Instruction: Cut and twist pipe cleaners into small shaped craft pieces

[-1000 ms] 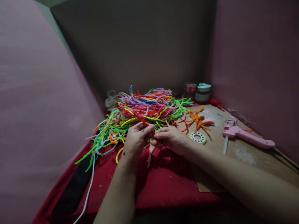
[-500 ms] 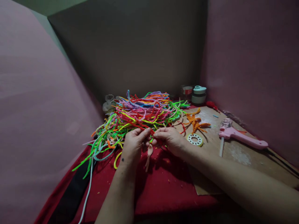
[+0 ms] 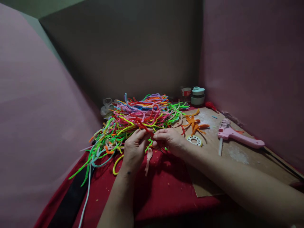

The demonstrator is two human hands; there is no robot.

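My left hand and my right hand nearly meet in front of a pile of coloured fuzzy stems. Between them runs a red fuzzy stem, pinched by the fingers of both hands, with its end pointing up and left over the pile. Just below the hands a pale pink looped piece lies on the red cloth. Part of the red stem is hidden behind my fingers.
At right, a brown board bears a pink glue gun, a white ring with holes and an orange fuzzy shape. Behind stands a pale green-lidded container. A white cord hangs at left.
The red stem now sticks up more visibly between my hands, and my left fingers have shifted along it. The whole view has moved slightly, so things appear further left.
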